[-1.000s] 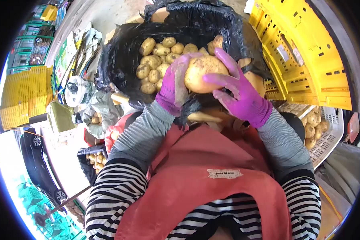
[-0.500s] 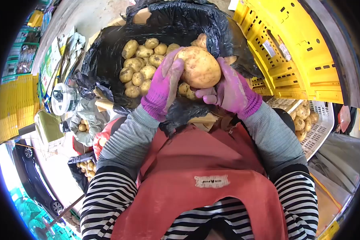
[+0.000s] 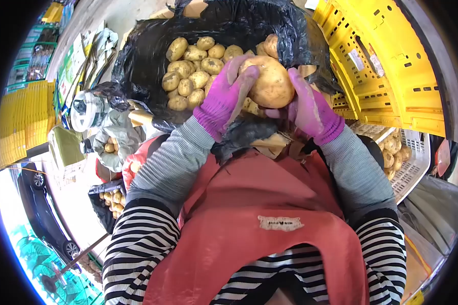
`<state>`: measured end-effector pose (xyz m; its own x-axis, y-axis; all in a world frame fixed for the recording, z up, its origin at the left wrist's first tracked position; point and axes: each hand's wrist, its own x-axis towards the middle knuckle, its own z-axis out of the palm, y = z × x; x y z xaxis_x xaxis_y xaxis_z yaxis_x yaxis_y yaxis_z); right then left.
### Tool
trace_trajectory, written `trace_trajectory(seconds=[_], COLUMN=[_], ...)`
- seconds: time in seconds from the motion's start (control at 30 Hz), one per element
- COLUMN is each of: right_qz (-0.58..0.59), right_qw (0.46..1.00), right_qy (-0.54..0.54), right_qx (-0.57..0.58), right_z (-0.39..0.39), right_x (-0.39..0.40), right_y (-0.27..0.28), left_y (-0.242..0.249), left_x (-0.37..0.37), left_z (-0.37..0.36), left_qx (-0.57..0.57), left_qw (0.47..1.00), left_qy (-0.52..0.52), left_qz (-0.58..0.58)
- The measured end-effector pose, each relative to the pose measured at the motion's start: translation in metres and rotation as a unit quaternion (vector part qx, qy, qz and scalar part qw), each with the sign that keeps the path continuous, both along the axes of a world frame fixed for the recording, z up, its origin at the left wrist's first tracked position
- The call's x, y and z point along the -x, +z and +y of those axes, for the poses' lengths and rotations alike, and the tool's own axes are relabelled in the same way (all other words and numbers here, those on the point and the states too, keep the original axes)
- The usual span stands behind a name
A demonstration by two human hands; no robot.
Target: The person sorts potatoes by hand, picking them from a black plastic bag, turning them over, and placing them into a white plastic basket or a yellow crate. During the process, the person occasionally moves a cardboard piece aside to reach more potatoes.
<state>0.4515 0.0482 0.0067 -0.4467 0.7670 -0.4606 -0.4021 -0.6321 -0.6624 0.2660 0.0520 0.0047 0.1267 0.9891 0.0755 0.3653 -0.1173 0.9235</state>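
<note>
One large potato (image 3: 270,84) is held up between my two gloved hands, above a box lined with a black plastic bag (image 3: 145,58). My left hand (image 3: 229,96), in a purple glove, grips its left side with the thumb pressed on the front. On the right side, my right hand (image 3: 310,109), gloved alike, clasps it, with fingers curled beneath. Smaller potatoes (image 3: 198,79) lie heaped inside the lined box, left of and behind the held one. Part of that heap is hidden by my hands.
A yellow crate (image 3: 392,66) stands on its side at the right. Below it, a white basket (image 3: 414,157) holds more potatoes. To the left are a clear plastic container (image 3: 86,113), a grey bag with potatoes (image 3: 112,147) and a black-lined box of potatoes (image 3: 107,203).
The view has shifted slightly, so everything near the hands sits further right. The large potato has been turned a little between my hands and stays held.
</note>
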Motion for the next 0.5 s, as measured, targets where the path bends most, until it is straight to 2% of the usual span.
trace_trajectory(seconds=[0.03,0.07,0.13,0.2,0.23,0.3,0.33,0.37,0.4,0.43,0.5], right_qz=[-0.034,-0.029,0.035,0.131,0.160,0.215,0.255,0.293,0.334,0.374,0.290], right_qw=[0.998,0.998,0.998,0.989,0.975,0.945,0.918,0.885,0.884,0.880,0.892], right_qy=[-0.044,-0.023,-0.012,-0.042,-0.081,-0.123,-0.154,-0.182,-0.184,-0.184,-0.237], right_qx=[-0.014,-0.042,-0.060,-0.058,-0.134,-0.214,-0.263,-0.314,-0.271,-0.229,-0.254], right_z=[-0.005,-0.006,-0.002,0.009,0.020,0.049,0.060,0.065,0.065,0.065,0.068], right_x=[0.006,0.003,-0.008,-0.031,-0.046,-0.095,-0.102,-0.107,-0.112,-0.123,-0.158], right_y=[0.003,-0.004,0.009,0.033,0.047,0.085,0.137,0.165,0.167,0.169,0.162], left_y=[-0.005,-0.008,0.009,0.010,0.001,-0.031,-0.048,-0.067,-0.085,-0.103,-0.135], left_x=[0.002,0.007,0.014,0.017,0.020,0.033,0.039,0.046,0.050,0.052,0.052], left_z=[0.001,0.003,0.009,0.024,0.033,0.047,0.056,0.068,0.078,0.087,0.106], left_qx=[0.014,0.021,0.062,0.252,0.235,0.208,0.230,0.248,0.262,0.274,0.292], left_qw=[1.000,1.000,0.998,0.946,0.947,0.944,0.950,0.954,0.955,0.957,0.955], left_qy=[-0.004,-0.006,-0.022,0.042,0.060,0.100,0.103,0.105,0.106,0.060,-0.034], left_qz=[0.012,0.001,-0.002,-0.199,-0.212,-0.235,-0.185,-0.135,-0.086,-0.068,-0.030])
